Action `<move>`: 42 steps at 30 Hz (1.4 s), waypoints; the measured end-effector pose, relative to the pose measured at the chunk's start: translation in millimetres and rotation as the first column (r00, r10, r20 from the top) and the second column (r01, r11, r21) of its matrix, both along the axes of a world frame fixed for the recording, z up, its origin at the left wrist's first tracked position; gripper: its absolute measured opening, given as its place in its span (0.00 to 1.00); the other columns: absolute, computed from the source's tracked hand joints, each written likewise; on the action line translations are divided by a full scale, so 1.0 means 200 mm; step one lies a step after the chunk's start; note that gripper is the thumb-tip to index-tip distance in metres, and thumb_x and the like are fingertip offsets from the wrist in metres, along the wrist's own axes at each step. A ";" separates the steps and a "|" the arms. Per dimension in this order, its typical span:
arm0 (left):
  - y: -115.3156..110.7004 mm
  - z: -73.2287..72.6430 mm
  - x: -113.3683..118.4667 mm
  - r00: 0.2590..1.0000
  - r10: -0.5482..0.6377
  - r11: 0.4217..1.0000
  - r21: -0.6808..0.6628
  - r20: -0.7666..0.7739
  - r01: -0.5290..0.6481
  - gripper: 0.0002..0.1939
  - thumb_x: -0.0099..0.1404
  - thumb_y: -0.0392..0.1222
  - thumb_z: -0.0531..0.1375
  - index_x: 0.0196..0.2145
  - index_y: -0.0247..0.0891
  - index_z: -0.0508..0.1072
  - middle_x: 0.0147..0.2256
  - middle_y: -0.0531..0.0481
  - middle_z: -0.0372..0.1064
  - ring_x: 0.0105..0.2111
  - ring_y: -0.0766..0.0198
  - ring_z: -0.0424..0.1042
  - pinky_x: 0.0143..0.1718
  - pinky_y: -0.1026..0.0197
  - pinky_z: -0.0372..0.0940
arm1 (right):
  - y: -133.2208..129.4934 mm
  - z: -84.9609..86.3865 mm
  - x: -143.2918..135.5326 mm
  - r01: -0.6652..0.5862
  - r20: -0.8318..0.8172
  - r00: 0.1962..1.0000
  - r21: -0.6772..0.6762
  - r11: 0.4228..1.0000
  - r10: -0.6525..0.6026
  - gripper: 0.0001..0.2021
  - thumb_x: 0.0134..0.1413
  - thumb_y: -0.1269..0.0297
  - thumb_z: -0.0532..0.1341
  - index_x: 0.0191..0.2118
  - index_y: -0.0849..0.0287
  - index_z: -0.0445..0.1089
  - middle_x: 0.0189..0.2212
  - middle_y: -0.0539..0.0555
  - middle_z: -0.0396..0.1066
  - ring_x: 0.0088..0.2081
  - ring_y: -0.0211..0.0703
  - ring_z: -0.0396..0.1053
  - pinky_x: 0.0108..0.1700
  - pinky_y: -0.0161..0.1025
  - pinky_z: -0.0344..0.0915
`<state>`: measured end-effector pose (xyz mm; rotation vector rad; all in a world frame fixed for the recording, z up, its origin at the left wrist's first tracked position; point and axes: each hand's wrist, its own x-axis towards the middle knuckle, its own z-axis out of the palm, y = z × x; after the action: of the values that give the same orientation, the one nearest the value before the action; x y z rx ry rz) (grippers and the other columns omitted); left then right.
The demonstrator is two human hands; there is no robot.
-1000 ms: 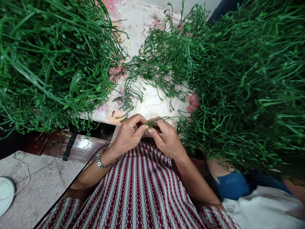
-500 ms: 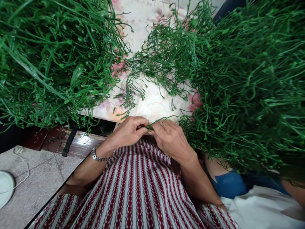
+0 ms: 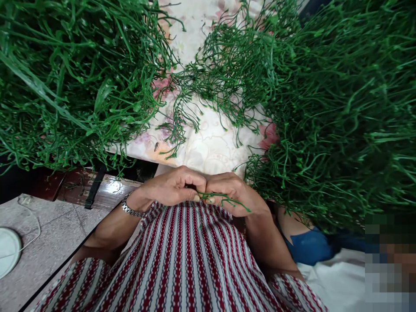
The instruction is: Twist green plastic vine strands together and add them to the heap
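In the head view a thin green plastic stem (image 3: 235, 201) with small branching ends lies across my fingertips, just above my lap. My left hand (image 3: 173, 184), with a metal watch (image 3: 131, 207) on its wrist, is closed in a pinch on one end of it. Right beside it, my right hand (image 3: 230, 188) is also closed, gripping the stem between thumb and fingers; the branched part trails to the right over that hand. The two hands touch at the knuckles. The exact grip points are partly hidden by the fingers.
Big heaps of similar green stems cover the left (image 3: 71, 86) and right (image 3: 341, 121) of a flower-patterned tablecloth (image 3: 211, 147), with loose sprigs (image 3: 221, 78) between them. A round white object (image 3: 9, 253) is at lower left. Another person's leg in blue (image 3: 308, 247) is at right.
Both hands have come down and nearer to my lap, with the wrists turned. The stem's branched end now points right and downward instead of up toward the table.
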<state>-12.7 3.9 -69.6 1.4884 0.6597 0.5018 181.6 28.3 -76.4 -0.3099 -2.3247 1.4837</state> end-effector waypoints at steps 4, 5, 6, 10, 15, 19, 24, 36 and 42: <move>-0.01 0.00 0.00 0.996 -0.080 0.996 0.029 -0.031 0.081 0.09 0.56 0.31 0.52 0.20 0.35 0.58 0.19 0.57 0.50 0.21 0.71 0.51 0.24 0.66 0.49 | 0.01 -0.01 0.01 -0.083 0.016 0.996 -0.041 0.996 0.084 0.17 0.61 0.59 0.47 0.23 0.59 0.55 0.20 0.47 0.53 0.23 0.32 0.53 0.27 0.32 0.54; -0.01 -0.01 0.00 0.995 -0.090 0.995 0.030 -0.036 0.091 0.09 0.56 0.31 0.52 0.20 0.35 0.58 0.19 0.57 0.49 0.21 0.72 0.50 0.24 0.66 0.49 | 0.01 -0.02 0.01 -0.093 0.021 0.995 -0.041 0.995 0.094 0.17 0.61 0.59 0.47 0.22 0.59 0.54 0.20 0.46 0.51 0.23 0.32 0.52 0.27 0.32 0.53; -0.01 -0.01 0.01 0.994 -0.097 0.995 0.028 -0.040 0.099 0.09 0.56 0.31 0.52 0.20 0.35 0.58 0.19 0.58 0.49 0.21 0.72 0.50 0.24 0.67 0.49 | 0.01 -0.02 0.01 -0.099 0.024 0.995 -0.042 0.994 0.100 0.18 0.61 0.59 0.47 0.21 0.59 0.53 0.19 0.46 0.50 0.22 0.32 0.51 0.26 0.32 0.52; -0.01 -0.01 0.01 0.993 -0.115 0.993 -0.025 -0.036 0.114 0.09 0.57 0.31 0.52 0.20 0.34 0.59 0.19 0.58 0.48 0.21 0.73 0.49 0.24 0.67 0.48 | 0.02 -0.03 0.02 -0.117 0.021 0.993 -0.081 0.990 0.119 0.17 0.60 0.61 0.50 0.20 0.58 0.51 0.19 0.45 0.48 0.21 0.31 0.49 0.25 0.33 0.49; -0.01 -0.03 0.01 0.991 -0.134 0.984 -0.119 0.023 0.136 0.08 0.57 0.33 0.54 0.21 0.34 0.61 0.19 0.59 0.49 0.20 0.73 0.48 0.23 0.67 0.47 | 0.03 -0.03 0.01 -0.144 0.004 0.989 -0.165 0.976 0.146 0.17 0.58 0.63 0.51 0.19 0.59 0.54 0.18 0.45 0.49 0.21 0.31 0.48 0.25 0.33 0.49; -0.01 -0.04 0.01 0.980 -0.130 0.972 -0.173 0.153 0.156 0.09 0.57 0.36 0.55 0.21 0.34 0.62 0.18 0.59 0.49 0.20 0.73 0.47 0.23 0.67 0.48 | 0.04 -0.02 0.00 -0.170 -0.065 0.985 -0.208 0.963 0.160 0.17 0.59 0.62 0.51 0.19 0.60 0.56 0.18 0.46 0.50 0.20 0.31 0.49 0.25 0.33 0.49; 0.00 -0.03 0.02 0.971 -0.111 0.962 -0.221 0.214 0.159 0.09 0.56 0.36 0.57 0.20 0.33 0.64 0.18 0.58 0.52 0.20 0.72 0.49 0.23 0.67 0.49 | 0.03 -0.01 0.01 -0.179 -0.098 0.983 -0.263 0.948 0.158 0.17 0.59 0.61 0.52 0.21 0.61 0.61 0.18 0.47 0.57 0.21 0.31 0.54 0.26 0.31 0.52; 0.13 0.03 0.03 0.972 0.226 0.956 -0.175 -0.067 -0.235 0.08 0.53 0.40 0.59 0.22 0.31 0.67 0.20 0.57 0.57 0.21 0.73 0.54 0.22 0.70 0.51 | 0.06 0.10 0.01 0.293 0.195 0.896 0.413 0.862 -0.398 0.14 0.61 0.63 0.50 0.26 0.61 0.63 0.21 0.48 0.59 0.23 0.33 0.57 0.27 0.31 0.51; 0.14 0.01 0.04 0.978 0.176 0.969 -0.158 -0.108 -0.192 0.09 0.53 0.37 0.58 0.19 0.31 0.66 0.17 0.57 0.53 0.20 0.74 0.52 0.21 0.69 0.48 | 0.03 0.12 0.01 0.198 0.356 0.846 0.480 0.854 -0.397 0.09 0.59 0.66 0.50 0.30 0.61 0.64 0.25 0.51 0.64 0.26 0.35 0.59 0.31 0.33 0.53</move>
<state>-5.2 31.1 -68.5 1.3035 0.8981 0.5082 183.0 33.9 -51.4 -0.9318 -2.7028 0.7678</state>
